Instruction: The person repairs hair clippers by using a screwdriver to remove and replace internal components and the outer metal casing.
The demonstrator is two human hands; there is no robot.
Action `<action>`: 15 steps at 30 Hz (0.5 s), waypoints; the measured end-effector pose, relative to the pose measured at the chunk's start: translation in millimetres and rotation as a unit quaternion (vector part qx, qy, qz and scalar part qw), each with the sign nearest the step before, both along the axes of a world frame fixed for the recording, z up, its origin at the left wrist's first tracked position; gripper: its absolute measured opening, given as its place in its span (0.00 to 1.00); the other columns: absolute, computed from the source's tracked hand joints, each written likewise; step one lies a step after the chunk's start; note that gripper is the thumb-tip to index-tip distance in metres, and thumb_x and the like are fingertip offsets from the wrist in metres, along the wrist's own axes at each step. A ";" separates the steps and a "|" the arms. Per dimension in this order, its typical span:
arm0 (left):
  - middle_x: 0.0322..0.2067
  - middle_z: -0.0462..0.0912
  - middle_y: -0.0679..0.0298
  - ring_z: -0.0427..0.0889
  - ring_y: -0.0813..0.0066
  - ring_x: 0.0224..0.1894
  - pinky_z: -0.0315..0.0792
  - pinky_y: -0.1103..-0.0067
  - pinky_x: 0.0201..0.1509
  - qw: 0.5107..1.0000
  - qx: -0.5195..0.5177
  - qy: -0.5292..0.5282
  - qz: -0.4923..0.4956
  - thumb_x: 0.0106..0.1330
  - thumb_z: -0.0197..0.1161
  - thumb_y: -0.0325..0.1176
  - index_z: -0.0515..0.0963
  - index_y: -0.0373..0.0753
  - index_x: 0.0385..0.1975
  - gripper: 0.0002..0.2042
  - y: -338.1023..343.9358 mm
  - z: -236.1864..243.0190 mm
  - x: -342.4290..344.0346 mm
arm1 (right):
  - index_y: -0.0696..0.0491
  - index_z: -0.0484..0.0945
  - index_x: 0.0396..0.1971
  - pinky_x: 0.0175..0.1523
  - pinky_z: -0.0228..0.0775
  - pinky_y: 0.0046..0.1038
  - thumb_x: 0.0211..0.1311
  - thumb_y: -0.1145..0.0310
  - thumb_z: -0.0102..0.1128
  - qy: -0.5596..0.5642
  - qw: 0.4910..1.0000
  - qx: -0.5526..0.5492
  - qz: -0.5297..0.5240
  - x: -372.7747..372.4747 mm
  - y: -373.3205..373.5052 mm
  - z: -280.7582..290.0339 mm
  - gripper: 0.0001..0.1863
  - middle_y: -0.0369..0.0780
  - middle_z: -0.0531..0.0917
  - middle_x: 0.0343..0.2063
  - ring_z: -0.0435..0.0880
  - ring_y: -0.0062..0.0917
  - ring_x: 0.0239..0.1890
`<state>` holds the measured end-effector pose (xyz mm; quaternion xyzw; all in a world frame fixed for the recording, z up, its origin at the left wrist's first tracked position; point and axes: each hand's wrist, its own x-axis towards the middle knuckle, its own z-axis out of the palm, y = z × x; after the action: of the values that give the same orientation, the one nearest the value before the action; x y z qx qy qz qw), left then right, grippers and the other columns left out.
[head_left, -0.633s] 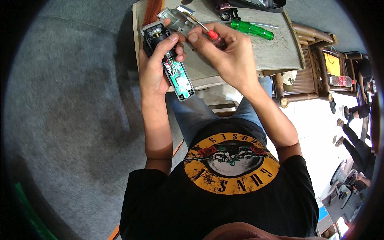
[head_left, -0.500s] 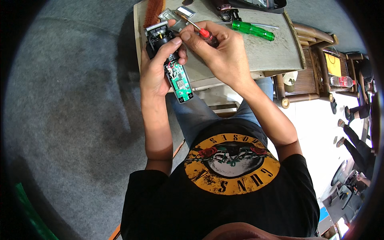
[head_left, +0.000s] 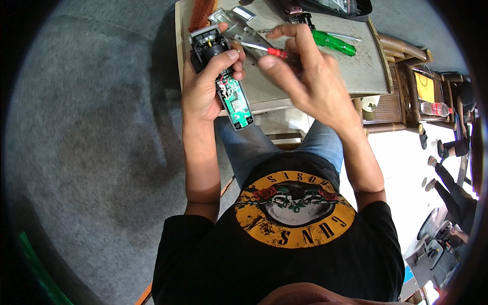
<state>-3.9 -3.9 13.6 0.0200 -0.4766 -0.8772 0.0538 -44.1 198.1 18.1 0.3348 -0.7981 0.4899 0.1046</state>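
My left hand point(head_left: 202, 95) is closed round an opened hair clipper point(head_left: 209, 50), its metal blade end pointing away from me. The clipper's green circuit board point(head_left: 236, 105) and thin wires lie bare at the near end. Apart from the clipper, my right hand point(head_left: 321, 84) has its thumb and index finger spread, slightly smeared by motion. A small screwdriver point(head_left: 276, 52) with a red collar sits in that hand; its handle is mostly hidden, its shaft pointing toward the clipper. Beyond both hands, a grey casing piece point(head_left: 244, 33) lies on the table.
On the worn table point(head_left: 358, 76) lie a green-handled screwdriver point(head_left: 334, 42), a brown brush point(head_left: 202, 14) and a small silver-edged piece point(head_left: 244, 13). A dark open case point(head_left: 356, 11) stands at the far edge. Bamboo seats point(head_left: 386, 104) are on the right, with a bottle point(head_left: 435, 109).
My right hand has drawn back to the right from the clipper, its thumb and index finger opening apart. More of the grey casing piece shows. My left hand still holds the clipper.
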 end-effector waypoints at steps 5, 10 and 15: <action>0.34 0.81 0.53 0.80 0.73 0.30 0.76 0.75 0.32 1.000 -0.007 -0.011 0.008 0.62 0.64 0.18 0.68 0.31 0.63 0.27 -2.1 0.2 1.5 | 0.49 0.80 0.39 0.35 0.74 0.37 0.66 0.64 0.66 0.156 0.986 0.053 0.005 -12.9 21.5 4.6 0.07 0.39 0.82 0.23 0.84 0.36 0.27; 0.34 0.81 0.54 0.80 0.73 0.30 0.76 0.75 0.31 1.000 -0.008 -0.008 0.012 0.62 0.64 0.18 0.68 0.31 0.63 0.27 -0.7 -0.7 0.0 | 0.49 0.82 0.37 0.37 0.73 0.35 0.64 0.64 0.67 0.173 0.982 0.073 -0.013 -12.9 25.1 9.7 0.07 0.37 0.82 0.24 0.83 0.33 0.29; 0.34 0.81 0.55 0.80 0.73 0.30 0.77 0.75 0.32 1.000 -0.017 -0.010 0.013 0.62 0.64 0.18 0.68 0.31 0.64 0.28 -1.1 -0.4 0.8 | 0.48 0.83 0.37 0.38 0.72 0.34 0.63 0.64 0.68 0.175 0.982 0.070 -0.009 -11.6 23.1 9.7 0.07 0.36 0.82 0.25 0.83 0.31 0.31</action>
<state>-3.1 -5.0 13.1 0.0338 -0.4921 -0.8678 0.0606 -55.7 221.3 27.7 0.4142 -0.8032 0.3654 0.2232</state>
